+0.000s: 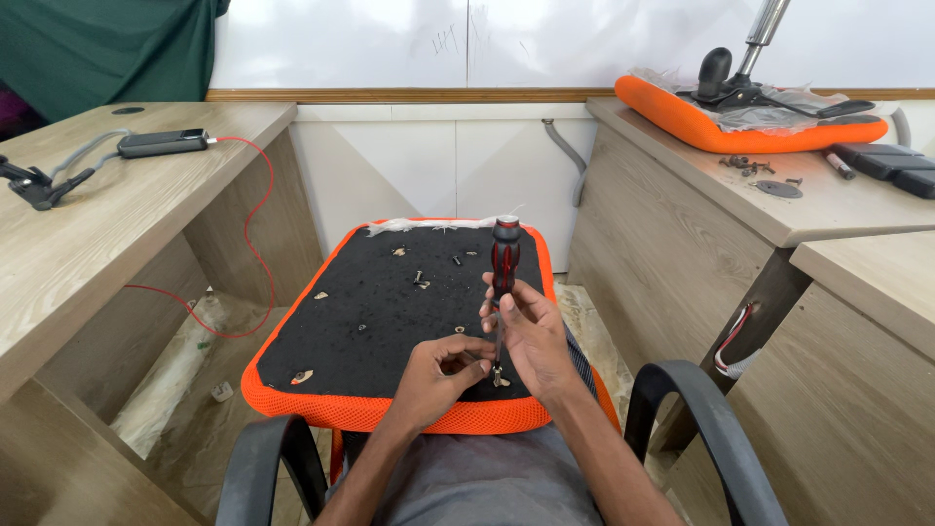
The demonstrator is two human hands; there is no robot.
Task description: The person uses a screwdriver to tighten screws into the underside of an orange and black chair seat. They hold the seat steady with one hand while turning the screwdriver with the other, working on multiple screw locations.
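Head view, lower centre of frame: the right hand [526,336] has its fingers closed around the shaft of a red-and-black screwdriver [504,263]. The tool stands near vertical, handle up, tip down on a small fastener [500,378]. The left hand [443,375] pinches at that fastener on the upturned orange seat pad [292,390]. Judged: screw-driving is in hand; next calls for steady downward pressure and rotation.
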